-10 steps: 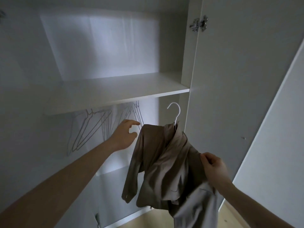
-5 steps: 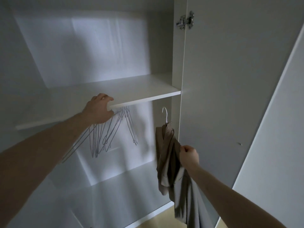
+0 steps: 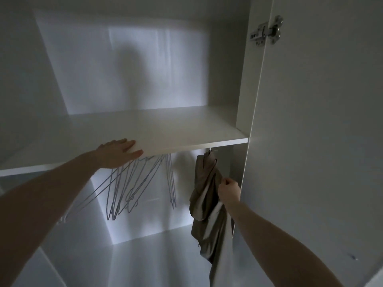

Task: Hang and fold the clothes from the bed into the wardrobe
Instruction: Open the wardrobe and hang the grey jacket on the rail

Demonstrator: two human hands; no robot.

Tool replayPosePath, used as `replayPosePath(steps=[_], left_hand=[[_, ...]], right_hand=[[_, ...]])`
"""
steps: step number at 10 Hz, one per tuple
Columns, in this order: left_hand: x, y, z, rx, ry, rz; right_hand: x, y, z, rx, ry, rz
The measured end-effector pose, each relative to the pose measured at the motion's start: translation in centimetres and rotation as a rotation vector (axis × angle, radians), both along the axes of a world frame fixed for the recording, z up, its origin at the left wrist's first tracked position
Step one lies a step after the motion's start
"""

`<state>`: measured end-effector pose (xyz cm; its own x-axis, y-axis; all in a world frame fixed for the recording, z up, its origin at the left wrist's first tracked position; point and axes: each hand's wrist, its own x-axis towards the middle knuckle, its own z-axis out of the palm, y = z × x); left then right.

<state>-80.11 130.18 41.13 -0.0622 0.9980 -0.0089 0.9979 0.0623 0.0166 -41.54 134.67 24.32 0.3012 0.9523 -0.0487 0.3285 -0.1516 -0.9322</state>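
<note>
A: Start with the biggest thing. What surrounds the hands?

B: The wardrobe [image 3: 128, 79], white inside, its door [image 3: 321, 141] swung open beyond the right hand. I can read no writing, brand or label anywhere on it.

A: And the shelf?

B: The shelf [image 3: 186, 129] runs across above the hanging space. The left hand [image 3: 116, 154] rests on its front edge, fingers [image 3: 132, 154] straight and close together, laid flat along the board, holding nothing.

A: Where is the garment?

B: The beige shirt [image 3: 205, 193] hangs just under the shelf's right end, beside the wardrobe's side wall. Its long axis runs straight up and down, collar at the top, hem and a sleeve trailing below the right hand. The hanger's hook [image 3: 210, 150] just shows at the shelf's underside; whether it sits on a rail I cannot tell.

A: The right hand?

B: The right hand [image 3: 228, 190] has its fingers [image 3: 224, 181] curled and pinched on the shirt's fabric at the side edge, about a third of the way down.

A: Anything smaller?

B: Empty wire hangers [image 3: 132, 187] dangle below the left fingers, several tilted. A metal hinge [image 3: 267, 31] sits high up on the door's edge.
</note>
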Motion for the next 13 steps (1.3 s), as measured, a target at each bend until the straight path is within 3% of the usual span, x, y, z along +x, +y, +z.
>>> replayPosePath(steps=[2,3,4,6,8,10,11,12,13], left_hand=[[1.8,-1.1,-0.3,0.078,-0.061,-0.005],[2.1,-1.4,0.1,0.096,-0.267,0.075],[2.1,-1.3,-0.8,0.185,-0.257,0.104],[0.9,-0.1,-1.7,0.148,-0.202,0.076],[0.7,-0.2,-1.9,0.168,-0.233,0.091],[0.7,-0.3,-2.0,0.206,-0.227,0.087],[1.0,-0.5,-2.1,0.200,-0.222,0.083],[1.1,-0.6,-2.1,0.200,-0.225,0.095],[1.0,-0.3,-2.0,0.177,-0.096,0.113]], right_hand=[[-1.9,6.6,0.4,0.018,-0.008,0.035],[-2.7,9.0,0.4,0.028,-0.047,0.055],[-3.6,11.3,0.2,0.017,-0.078,0.096],[-3.4,14.3,-2.0,-0.036,-0.204,0.109],[-2.8,14.6,-5.2,-0.146,-0.262,0.103],[-3.0,14.9,-6.4,-0.164,-0.449,0.203],[-3.1,14.2,-6.6,-0.179,-0.434,0.228],[-3.7,13.6,-7.2,-0.133,-0.416,0.189],[-5.7,12.5,-7.2,0.072,-0.464,0.155]])
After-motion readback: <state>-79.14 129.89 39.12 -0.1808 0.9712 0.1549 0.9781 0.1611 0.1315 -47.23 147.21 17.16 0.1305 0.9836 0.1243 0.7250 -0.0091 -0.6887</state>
